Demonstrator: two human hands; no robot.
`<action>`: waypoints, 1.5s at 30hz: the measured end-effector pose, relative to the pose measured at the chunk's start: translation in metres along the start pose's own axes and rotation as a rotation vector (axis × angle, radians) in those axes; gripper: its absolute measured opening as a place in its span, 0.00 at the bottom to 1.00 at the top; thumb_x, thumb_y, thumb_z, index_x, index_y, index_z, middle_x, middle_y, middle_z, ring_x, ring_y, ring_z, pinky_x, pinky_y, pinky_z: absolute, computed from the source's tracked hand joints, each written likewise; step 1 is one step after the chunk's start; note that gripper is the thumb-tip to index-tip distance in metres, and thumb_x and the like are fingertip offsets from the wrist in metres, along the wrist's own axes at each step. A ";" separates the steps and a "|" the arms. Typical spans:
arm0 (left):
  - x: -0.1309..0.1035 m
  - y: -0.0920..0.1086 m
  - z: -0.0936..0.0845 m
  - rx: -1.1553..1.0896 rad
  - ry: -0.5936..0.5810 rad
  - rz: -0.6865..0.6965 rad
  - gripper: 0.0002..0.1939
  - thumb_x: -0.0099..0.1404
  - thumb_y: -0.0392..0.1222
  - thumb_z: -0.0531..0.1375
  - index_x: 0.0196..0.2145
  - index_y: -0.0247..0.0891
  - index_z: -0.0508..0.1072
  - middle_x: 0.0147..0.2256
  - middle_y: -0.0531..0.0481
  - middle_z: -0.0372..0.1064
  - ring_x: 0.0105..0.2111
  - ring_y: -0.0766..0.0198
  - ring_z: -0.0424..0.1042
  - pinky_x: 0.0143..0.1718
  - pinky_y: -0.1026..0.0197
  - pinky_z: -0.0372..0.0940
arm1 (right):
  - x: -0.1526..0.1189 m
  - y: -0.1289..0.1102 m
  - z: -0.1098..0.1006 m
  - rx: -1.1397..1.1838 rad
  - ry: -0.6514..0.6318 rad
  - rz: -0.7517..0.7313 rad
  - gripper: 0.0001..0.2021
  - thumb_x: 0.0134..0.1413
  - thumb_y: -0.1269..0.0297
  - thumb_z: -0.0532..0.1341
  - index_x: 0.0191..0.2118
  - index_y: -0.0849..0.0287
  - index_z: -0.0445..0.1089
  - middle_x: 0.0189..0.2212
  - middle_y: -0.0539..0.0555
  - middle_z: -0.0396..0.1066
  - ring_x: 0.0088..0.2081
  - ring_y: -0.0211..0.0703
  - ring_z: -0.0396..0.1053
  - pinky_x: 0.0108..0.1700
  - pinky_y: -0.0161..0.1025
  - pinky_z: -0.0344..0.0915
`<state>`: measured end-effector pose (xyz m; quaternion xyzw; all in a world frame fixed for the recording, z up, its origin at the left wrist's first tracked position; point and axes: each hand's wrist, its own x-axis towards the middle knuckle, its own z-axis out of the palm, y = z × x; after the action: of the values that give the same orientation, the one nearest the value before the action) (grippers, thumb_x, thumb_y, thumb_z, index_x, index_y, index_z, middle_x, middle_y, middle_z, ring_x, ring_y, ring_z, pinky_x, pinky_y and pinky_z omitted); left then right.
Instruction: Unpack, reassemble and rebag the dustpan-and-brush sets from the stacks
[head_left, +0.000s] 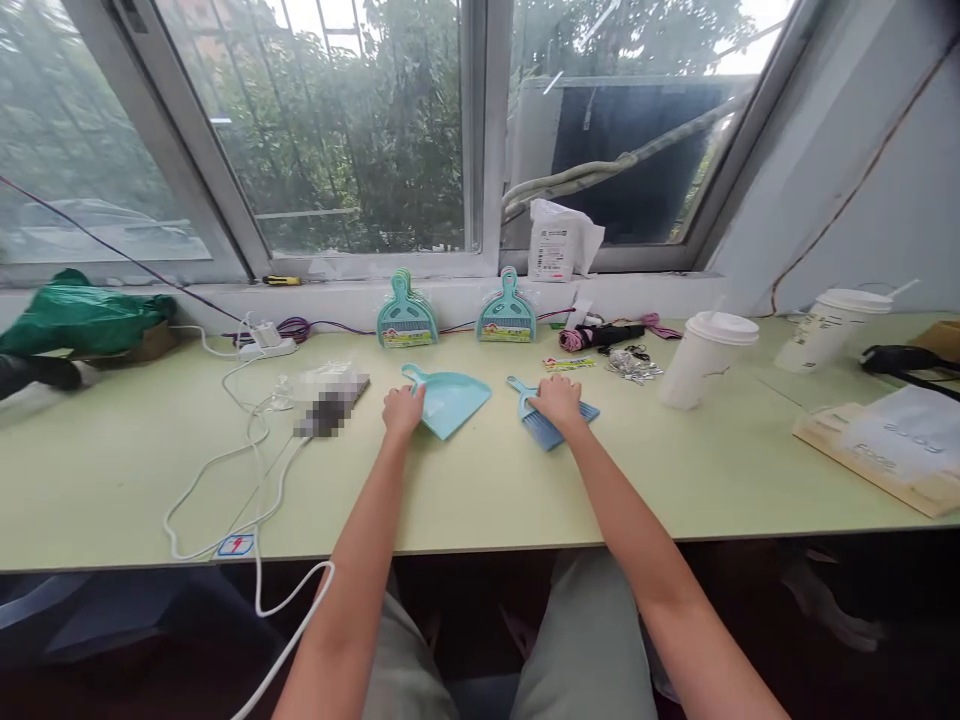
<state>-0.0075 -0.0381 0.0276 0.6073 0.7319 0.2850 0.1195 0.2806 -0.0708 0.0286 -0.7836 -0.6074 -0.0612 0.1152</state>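
Two hands: left hand [403, 410] pinches the dustpan [456, 398]; right hand [559, 398] is closed on the brush [541, 430].
Dustpan: one, just right of left hand.
Brush: one, under right hand.
How far: dustpan and brush lie loose, not joined.
Wrapped bunches [407, 328] [507, 322]: two, unopened, past the hands.
White cups [706, 365] [831, 335]: two, right of right hand.

bare hands [403, 408] [557, 400], bare forearms [369, 545], pale grey-green trousers [592, 640]

Narrow gap between dustpan [454, 398] and brush [543, 430]
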 end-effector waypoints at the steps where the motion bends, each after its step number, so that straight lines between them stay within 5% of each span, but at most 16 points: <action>1: 0.000 0.000 0.001 -0.034 0.009 -0.016 0.27 0.65 0.57 0.47 0.50 0.33 0.69 0.49 0.28 0.65 0.53 0.41 0.62 0.47 0.46 0.58 | 0.001 0.004 0.005 -0.008 -0.008 0.019 0.16 0.49 0.57 0.61 0.40 0.62 0.74 0.44 0.66 0.69 0.48 0.56 0.64 0.46 0.48 0.53; 5: 0.001 -0.004 0.001 -0.074 0.042 -0.069 0.25 0.65 0.56 0.47 0.47 0.36 0.69 0.49 0.32 0.66 0.52 0.44 0.63 0.47 0.48 0.58 | 0.004 0.009 0.011 -0.003 0.009 0.014 0.15 0.49 0.57 0.60 0.40 0.61 0.74 0.44 0.67 0.69 0.49 0.57 0.62 0.47 0.49 0.52; 13: -0.009 0.006 0.009 -0.026 -0.119 0.048 0.13 0.64 0.45 0.49 0.37 0.39 0.72 0.39 0.42 0.73 0.40 0.53 0.70 0.38 0.58 0.60 | -0.003 -0.012 0.006 0.218 0.050 -0.048 0.11 0.51 0.58 0.60 0.37 0.55 0.74 0.43 0.58 0.69 0.48 0.52 0.61 0.47 0.46 0.51; 15: -0.020 0.017 0.015 -0.066 -0.200 0.200 0.15 0.66 0.46 0.48 0.37 0.40 0.72 0.39 0.44 0.73 0.40 0.56 0.70 0.39 0.59 0.60 | -0.009 -0.022 0.005 0.281 0.062 -0.126 0.10 0.52 0.57 0.60 0.37 0.53 0.74 0.43 0.56 0.69 0.48 0.50 0.61 0.47 0.45 0.51; 19: -0.042 0.039 0.030 -0.108 -0.349 0.722 0.17 0.69 0.45 0.45 0.36 0.40 0.73 0.40 0.47 0.70 0.41 0.61 0.69 0.42 0.62 0.61 | -0.018 -0.039 0.005 0.278 0.050 -0.293 0.08 0.52 0.58 0.61 0.36 0.53 0.74 0.42 0.54 0.70 0.48 0.49 0.61 0.47 0.45 0.50; 23: -0.048 0.042 0.030 0.087 -0.143 0.968 0.12 0.68 0.44 0.51 0.40 0.39 0.71 0.41 0.44 0.67 0.42 0.59 0.66 0.43 0.59 0.61 | -0.018 -0.040 0.008 0.308 0.019 -0.323 0.07 0.54 0.59 0.61 0.36 0.53 0.74 0.43 0.54 0.71 0.49 0.48 0.61 0.47 0.44 0.51; 28: -0.035 0.029 0.021 0.268 0.101 1.043 0.19 0.62 0.38 0.59 0.51 0.40 0.65 0.50 0.42 0.63 0.48 0.54 0.62 0.44 0.56 0.58 | -0.013 -0.035 0.010 0.399 -0.023 -0.353 0.08 0.53 0.57 0.62 0.36 0.52 0.75 0.45 0.52 0.70 0.49 0.48 0.62 0.48 0.44 0.51; 34: -0.033 0.028 0.022 0.443 0.040 1.150 0.16 0.65 0.27 0.49 0.47 0.37 0.69 0.43 0.43 0.68 0.43 0.57 0.66 0.44 0.57 0.57 | -0.013 -0.038 0.013 0.442 -0.028 -0.409 0.06 0.52 0.58 0.64 0.36 0.52 0.75 0.45 0.52 0.72 0.48 0.48 0.63 0.48 0.45 0.52; 45: -0.039 0.040 0.026 0.497 -0.061 1.083 0.17 0.64 0.27 0.49 0.44 0.35 0.73 0.37 0.42 0.72 0.37 0.59 0.71 0.37 0.59 0.58 | -0.002 -0.040 0.008 0.320 -0.084 -0.414 0.06 0.51 0.63 0.65 0.37 0.52 0.75 0.42 0.51 0.74 0.50 0.48 0.64 0.49 0.43 0.53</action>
<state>0.0484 -0.0646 0.0226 0.9118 0.3592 0.1078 -0.1675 0.2415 -0.0611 0.0246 -0.6164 -0.7609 0.0460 0.1972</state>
